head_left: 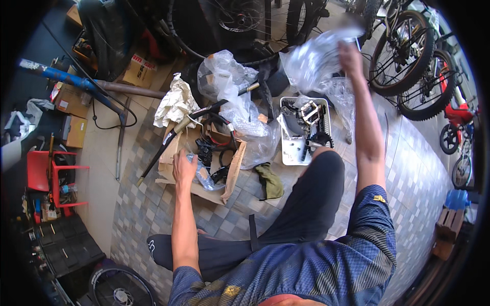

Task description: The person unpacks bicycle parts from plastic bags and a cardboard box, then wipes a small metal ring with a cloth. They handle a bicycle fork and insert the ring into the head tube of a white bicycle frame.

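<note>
The left hand (184,167) is over the near left side of an open cardboard box (235,176), its fingers at a small clear bag (205,178); whether they pinch the bag or only touch it, I cannot tell. The bag lies inside the box, near its front edge, beside dark cables and parts (205,151). The right hand (350,58) is raised far out, well apart from the left, grasping a sheet of clear plastic (314,58) that hangs to its left; the plastic's top end is blurred. A black bar (162,148) with gold-coloured ends slants across the box's far left side, next to crumpled paper (175,104). Bubble wrap (224,76) lies in a heap beyond the box. To the right, just past the person's raised knee (326,171), a white bin (294,158) holds a pedal (308,112) and a dark chainring (321,139). A green cloth (269,181) lies on the tiled floor (408,168) between box and knee. Bicycles (403,56) stand at the far right.
</note>
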Demonstrator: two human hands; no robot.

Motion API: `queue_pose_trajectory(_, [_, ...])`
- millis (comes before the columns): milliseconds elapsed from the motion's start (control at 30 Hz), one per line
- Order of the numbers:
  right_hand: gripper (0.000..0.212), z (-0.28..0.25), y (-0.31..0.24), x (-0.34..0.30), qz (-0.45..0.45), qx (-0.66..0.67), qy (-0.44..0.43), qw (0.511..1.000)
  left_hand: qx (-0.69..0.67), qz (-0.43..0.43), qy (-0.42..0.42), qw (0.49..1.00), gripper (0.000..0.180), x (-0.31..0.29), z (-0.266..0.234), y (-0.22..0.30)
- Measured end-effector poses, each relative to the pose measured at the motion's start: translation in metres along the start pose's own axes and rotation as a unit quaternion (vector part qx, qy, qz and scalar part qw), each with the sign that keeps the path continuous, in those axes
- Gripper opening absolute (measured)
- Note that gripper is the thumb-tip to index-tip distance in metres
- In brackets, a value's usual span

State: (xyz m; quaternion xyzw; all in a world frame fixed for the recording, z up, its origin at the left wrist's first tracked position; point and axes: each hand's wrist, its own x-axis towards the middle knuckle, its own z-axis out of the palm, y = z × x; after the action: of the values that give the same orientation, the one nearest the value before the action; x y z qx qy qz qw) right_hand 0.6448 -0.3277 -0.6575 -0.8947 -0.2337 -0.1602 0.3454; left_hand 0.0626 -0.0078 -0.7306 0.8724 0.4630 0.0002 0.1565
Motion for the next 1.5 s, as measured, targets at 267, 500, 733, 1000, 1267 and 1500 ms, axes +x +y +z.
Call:
queue_pose_trajectory(267, [0.04,-0.174,0.038,-0.016,0.048,0.042,0.04,0.997,-0.042,0.23,0.055,0.971,0.05,0.027,0.033,0.154])
queue_pose_trajectory(500, [0.054,-0.157,0.195,-0.106,0.064,-0.189,-0.177,0.964,-0.03,0.277,-0.056,0.959,0.041,0.028,0.074,0.209])
queue_pose_trajectory(733, [0.118,-0.049,0.24,-0.206,0.201,-0.235,-0.357,0.881,-0.091,0.269,-0.091,0.955,0.034,0.025,0.042,0.182])
queue_pose_trajectory(1000, [0.077,0.003,0.241,-0.251,0.273,-0.215,-0.392,0.852,-0.188,0.194,-0.085,0.959,0.021,0.036,-0.002,0.143])
queue_pose_trajectory(1267, [0.031,-0.085,0.184,-0.208,0.143,0.053,-0.214,0.965,-0.286,0.198,-0.155,0.925,0.025,0.025,0.01,0.188])
queue_pose_trajectory(1500, [0.032,-0.126,-0.038,-0.136,-0.136,0.242,-0.227,0.934,-0.418,0.242,-0.37,0.794,0.081,-0.006,-0.012,0.271])
